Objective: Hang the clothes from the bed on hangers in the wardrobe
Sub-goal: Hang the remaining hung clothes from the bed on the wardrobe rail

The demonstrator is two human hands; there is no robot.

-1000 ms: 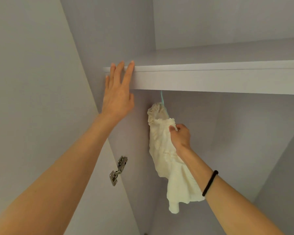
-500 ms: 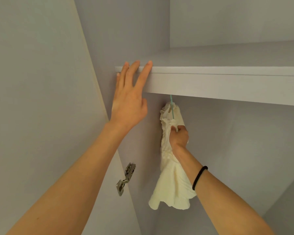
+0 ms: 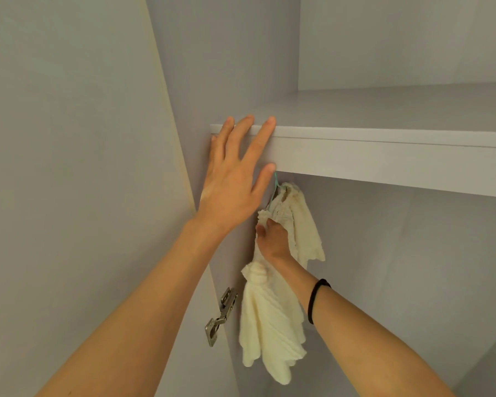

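A cream knitted garment (image 3: 269, 316) hangs on a teal hanger (image 3: 276, 181) just under the wardrobe shelf (image 3: 384, 159); the rail and the hanger's hook are hidden behind the shelf edge. My right hand (image 3: 272, 239) grips the garment near its top, just below the hanger. My left hand (image 3: 235, 173) lies flat with fingers spread against the shelf's front edge at its left end, holding nothing.
The open wardrobe door (image 3: 69, 196) fills the left side, with a metal hinge (image 3: 221, 316) beside the garment. The wardrobe's left wall (image 3: 226, 67) and back panel (image 3: 413, 267) enclose the hanging space. A black band (image 3: 317, 299) circles my right wrist.
The garment has shifted left toward the wardrobe's side wall, with one part now flared out to the right. My right hand stays gripped on it; my left hand stays on the shelf edge.
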